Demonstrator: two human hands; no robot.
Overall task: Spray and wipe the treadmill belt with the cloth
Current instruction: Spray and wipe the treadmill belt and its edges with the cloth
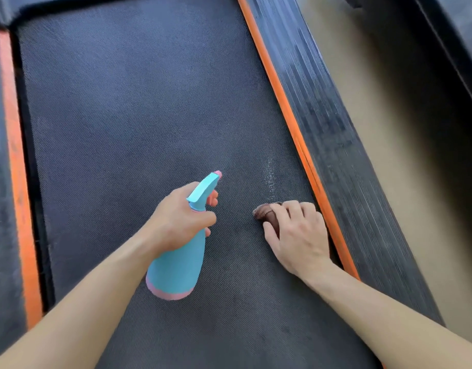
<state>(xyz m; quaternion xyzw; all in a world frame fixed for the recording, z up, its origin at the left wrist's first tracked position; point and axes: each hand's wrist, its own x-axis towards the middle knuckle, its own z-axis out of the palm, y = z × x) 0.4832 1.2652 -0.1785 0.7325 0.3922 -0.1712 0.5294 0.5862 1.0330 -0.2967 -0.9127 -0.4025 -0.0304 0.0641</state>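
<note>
Fingers [300,210] of right hand [299,235] bunched over the brown cloth [265,213], pressing it onto the belt [123,115] beside the orange strip [304,155]. Just ahead, maybe a wet streak [270,177], kinda blurry. Left hand [176,222] wrapped round spray bottle [176,267], nozzle forward for another squirt.

A tan floor [384,115] lies at right. An orange strip [305,155] and a ribbed black side rail [331,129] run beside it. A dark frame [456,49] crosses the upper right corner.
</note>
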